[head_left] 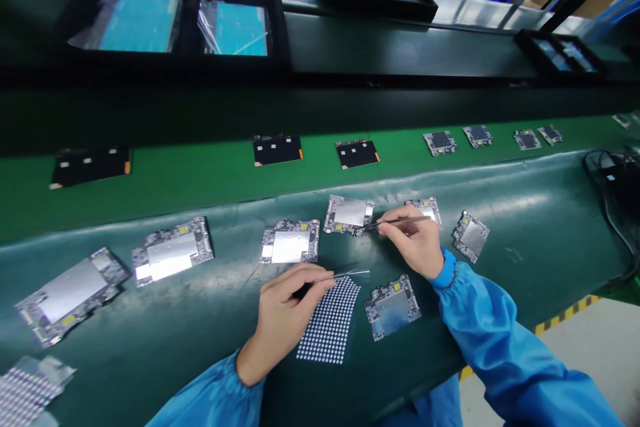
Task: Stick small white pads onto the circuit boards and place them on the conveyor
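My left hand [293, 310] pinches the top edge of a clear sheet of small round white stickers [327, 323], whose upper edge curls up. In my right hand [414, 240] is a pair of thin metal tweezers [400, 220], their tips at the lower right corner of a circuit board [350, 211]. Whether the tips hold a sticker is too small to tell. One circuit board [393, 307] lies right of the sheet, and another [290, 242] is just beyond my left hand. Behind my right hand a circuit board [431, 208] is partly hidden.
More circuit boards [173, 250] lie on the green mat to the left, and one [471, 235] to the right. A second sticker sheet [30, 390] is at lower left. Boards with black covers [277, 150] line the green belt [200, 167]. Across, a co-worker's hands grip a black tray [385, 3].
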### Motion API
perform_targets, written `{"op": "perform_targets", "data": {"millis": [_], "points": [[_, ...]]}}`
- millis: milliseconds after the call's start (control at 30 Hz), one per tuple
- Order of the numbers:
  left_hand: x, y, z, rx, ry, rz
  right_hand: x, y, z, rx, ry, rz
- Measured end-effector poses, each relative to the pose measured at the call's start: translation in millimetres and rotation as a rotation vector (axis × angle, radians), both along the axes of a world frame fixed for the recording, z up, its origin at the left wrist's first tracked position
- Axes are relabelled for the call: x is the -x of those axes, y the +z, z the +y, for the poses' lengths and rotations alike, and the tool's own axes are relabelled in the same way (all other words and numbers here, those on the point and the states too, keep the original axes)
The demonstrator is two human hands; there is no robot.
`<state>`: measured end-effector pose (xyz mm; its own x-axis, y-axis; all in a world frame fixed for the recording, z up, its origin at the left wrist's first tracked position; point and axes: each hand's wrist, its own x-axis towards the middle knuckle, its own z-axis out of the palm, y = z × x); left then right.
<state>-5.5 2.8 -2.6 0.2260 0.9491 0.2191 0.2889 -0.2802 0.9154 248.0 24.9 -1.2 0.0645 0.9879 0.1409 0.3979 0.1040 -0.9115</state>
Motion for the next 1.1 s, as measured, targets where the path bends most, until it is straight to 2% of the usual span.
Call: {"op": "perform_targets", "data": {"millis": [67, 133, 267, 400, 500, 633, 700, 767, 833, 1000, 1100], "points": [[-0.1, 0.3, -0.2, -0.002, -0.002, 0.003, -0.9, 9.9, 1.0, -0.126, 0.07, -0.171], [0.0, 0.7, -0.3, -0.001, -0.001, 0.009, 2.8, 15.7, 3.7, -0.156, 0.156, -0.397], [1.3, 0.6, 0.4, 0.005, 0.015, 0.037, 18.6, 11.4, 17.6, -0.018, 0.282, -0.77], [2.3, -0.7, 1.9, -0.024, 0.012, 0.041, 15.2, 2.4, 41.2, 0.013, 0.377, -0.939], [2.0, -1.1, 2.3, -0.042, 0.009, 0.036, -13.0, 0.7, 59.3, -0.01, 0.318, -1.035], [1.2, -1.8, 1.6, -0.045, 0.011, 0.019, -73.1, 2.2, 83.0, -0.005, 0.139, -1.167], [1.0, -2.3, 1.4, -0.04, 0.005, 0.007, -98.7, 3.7, 97.0, 0.006, 0.094, -1.204], [0.8, -2.7, 1.6, -0.036, 0.002, 0.0, -111.1, 4.4, 112.7, 0.003, 0.066, -1.21], [0.6, -2.9, 1.9, -0.028, 0.004, -0.001, -107.6, 2.9, 129.1, -0.033, 0.08, -1.164], [-0.2, -2.8, 2.2, -0.013, 0.01, 0.006, -63.7, -3.5, 164.0, -0.053, 0.326, -1.05], [-0.9, -2.6, 1.7, -0.008, 0.013, 0.0, -44.5, 4.9, 170.8, -0.036, 0.283, -1.05]]}}
